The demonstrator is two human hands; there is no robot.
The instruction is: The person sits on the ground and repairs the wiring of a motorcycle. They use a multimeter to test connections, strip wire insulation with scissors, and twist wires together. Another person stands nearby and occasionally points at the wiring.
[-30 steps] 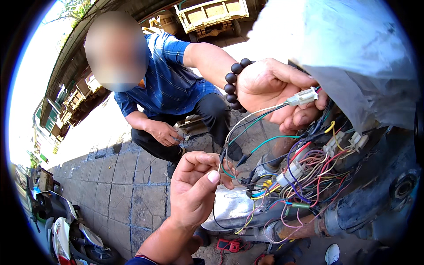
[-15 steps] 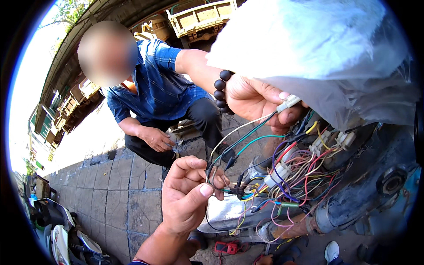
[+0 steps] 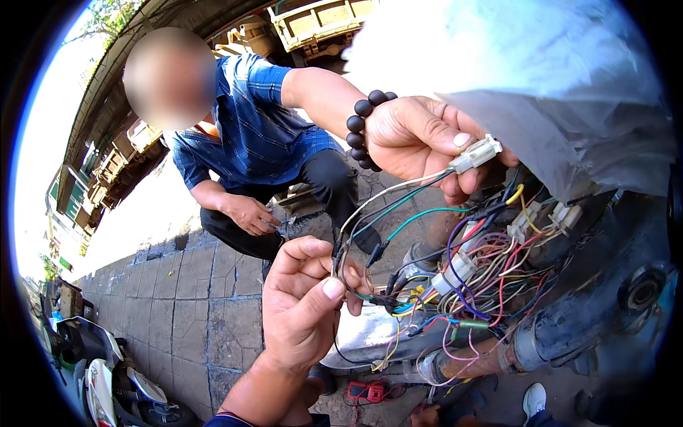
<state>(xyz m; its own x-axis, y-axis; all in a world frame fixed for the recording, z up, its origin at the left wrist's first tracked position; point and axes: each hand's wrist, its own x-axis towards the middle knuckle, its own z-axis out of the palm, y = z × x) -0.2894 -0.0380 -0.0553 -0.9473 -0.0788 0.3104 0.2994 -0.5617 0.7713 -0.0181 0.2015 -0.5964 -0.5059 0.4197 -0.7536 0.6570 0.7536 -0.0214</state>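
Note:
My left hand (image 3: 302,306) is closed in a pinch, thumb against fingers, on a thin bundle of electrical wires (image 3: 340,267). White, green and dark wires run from it up to a white plastic connector (image 3: 477,154), which a co-worker's hand (image 3: 427,139) with a black bead bracelet holds. To the right of my hand lies a tangled wiring harness (image 3: 484,263) of many colours, with another white connector (image 3: 455,274) among its wires. Black tape wraps a joint (image 3: 388,302) beside my fingertips. My right hand is out of view.
A co-worker in a blue checked shirt (image 3: 263,135) squats opposite. Clear plastic sheeting (image 3: 548,135) hangs over the harness at upper right, above a dark metal tube (image 3: 569,341). A red meter (image 3: 366,391) lies below; a motorbike (image 3: 107,384) stands at lower left.
The co-worker's hand has shifted slightly right with the white connector, more of which now shows from under the plastic sheeting. My left hand keeps its pinch on the wires, almost in place.

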